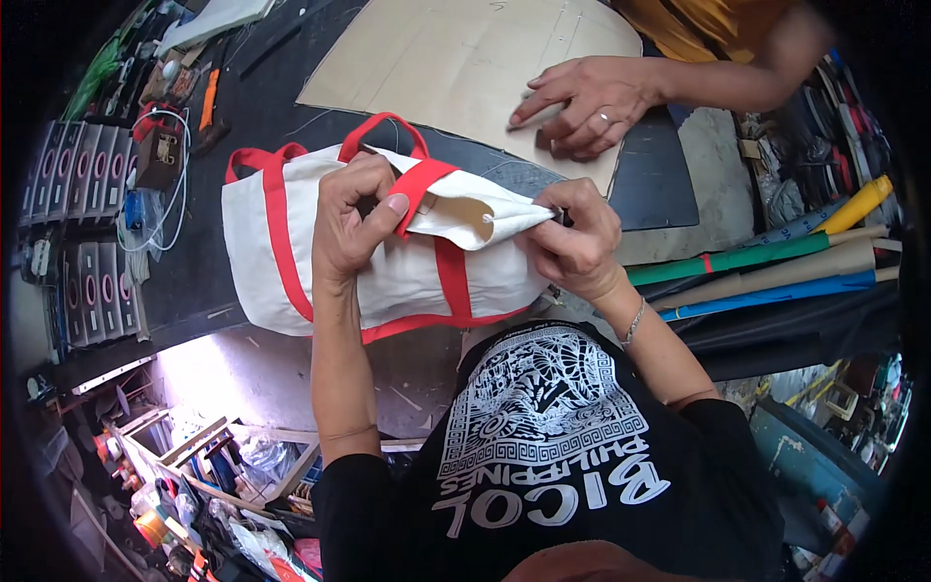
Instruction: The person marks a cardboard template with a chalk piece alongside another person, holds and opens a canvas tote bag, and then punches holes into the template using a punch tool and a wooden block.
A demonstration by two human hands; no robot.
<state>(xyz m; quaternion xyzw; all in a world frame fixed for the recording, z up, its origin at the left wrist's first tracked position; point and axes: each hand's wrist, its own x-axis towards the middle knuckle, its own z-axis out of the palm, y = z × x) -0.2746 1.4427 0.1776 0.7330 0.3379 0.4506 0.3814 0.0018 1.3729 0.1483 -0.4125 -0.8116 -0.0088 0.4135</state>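
A white canvas bag with red straps and red trim lies on its side at the near edge of the dark table. My left hand is closed on a red strap near the bag's opening, thumb on top. At the right end of the opening, my right hand pinches the white canvas edge between thumb and fingers. Between my hands the mouth gapes, showing a pale inside. Another red handle loop stands up beyond my left hand.
Across the table, another person's hand rests on a large tan pattern sheet. Rolls of material lie to the right. Labelled boxes and an orange-handled tool sit at left. Clutter fills the floor below left.
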